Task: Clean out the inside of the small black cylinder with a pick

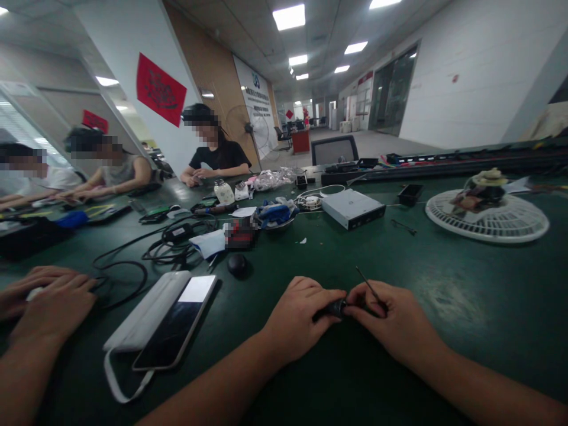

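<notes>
Above the near part of the green table, my left hand (299,316) is closed around a small dark cylindrical part (336,308). Its exact kind cannot be made out. My right hand (393,319) is right beside it, thumb and forefinger pinched at the end of that part. A thin dark rod (366,281), like a slim screwdriver, sticks up slantwise from between the right fingers. What the right fingertips pinch at the part's end is too small to tell. A black computer mouse (238,265) lies beyond my left hand.
At left are a phone (177,331) with a white cable, a white case (148,307) and a co-worker's hands (53,299). Farther back are a disc drive (352,208), black cables (177,234) and a white fan grille (488,222). Several people sit around the table (444,367).
</notes>
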Tool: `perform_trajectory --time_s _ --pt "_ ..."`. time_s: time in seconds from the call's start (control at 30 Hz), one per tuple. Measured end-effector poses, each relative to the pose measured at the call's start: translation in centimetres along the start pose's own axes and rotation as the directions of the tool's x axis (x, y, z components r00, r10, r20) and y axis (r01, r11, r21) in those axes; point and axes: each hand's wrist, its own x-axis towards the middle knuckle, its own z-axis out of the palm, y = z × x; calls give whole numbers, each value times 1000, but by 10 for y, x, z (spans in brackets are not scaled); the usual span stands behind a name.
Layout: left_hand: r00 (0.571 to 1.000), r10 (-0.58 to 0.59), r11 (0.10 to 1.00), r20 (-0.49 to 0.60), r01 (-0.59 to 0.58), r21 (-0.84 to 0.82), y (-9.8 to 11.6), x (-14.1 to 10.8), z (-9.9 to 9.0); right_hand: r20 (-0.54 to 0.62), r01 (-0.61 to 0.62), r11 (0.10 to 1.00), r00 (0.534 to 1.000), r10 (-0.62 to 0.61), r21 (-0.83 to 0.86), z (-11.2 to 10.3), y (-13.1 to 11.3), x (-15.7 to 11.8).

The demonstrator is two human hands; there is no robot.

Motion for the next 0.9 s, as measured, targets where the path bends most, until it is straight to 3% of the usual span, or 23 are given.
perform_trajectory --time_s 0.13,0.3,0.53,0.77,0.9 --pt "998 -23 1000 -58 22 -21 -1 0 0 -21 24 999 1000 -23 40 -1 -2 -1" --pt "999 33 999 -22 -33 -15 0 0 0 -33 28 999 999 -27 16 1 2 2" --pt "998 69 998 -5 -69 -4 2 -1 -1 68 87 995 994 -84 -52 3 -1 2" --pt "995 104 994 -2 -104 -37 1 -1 -1 47 17 994 999 -12 -106 3 -3 3" --pt "995 94 995 -25 -95 -34 3 -1 -2 37 -7 974 999 15 -228 1 -5 1"
